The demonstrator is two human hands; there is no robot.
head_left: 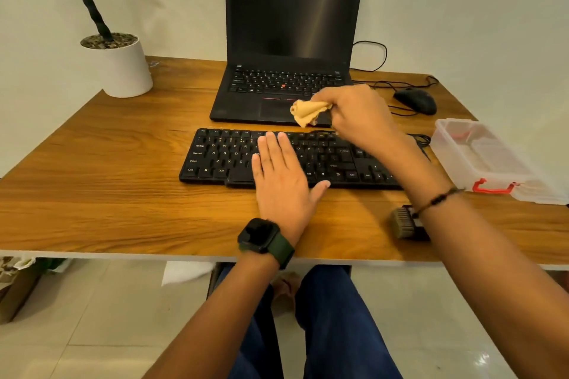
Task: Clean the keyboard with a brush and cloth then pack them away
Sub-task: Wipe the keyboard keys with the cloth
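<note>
Two hands busy — left hand (278, 175) flat, pinning keyboard (286, 158) mid-table; right hand (354, 115) grip bunched on cloth (308, 111) above far edge — soft, light, take by gathered folds.

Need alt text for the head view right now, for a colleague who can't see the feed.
A person's left hand rests flat on a black keyboard while the right hand holds a bunched yellow cloth above its far edge. A brush lies on the wooden desk near an open plastic box; a laptop sits behind.
</note>
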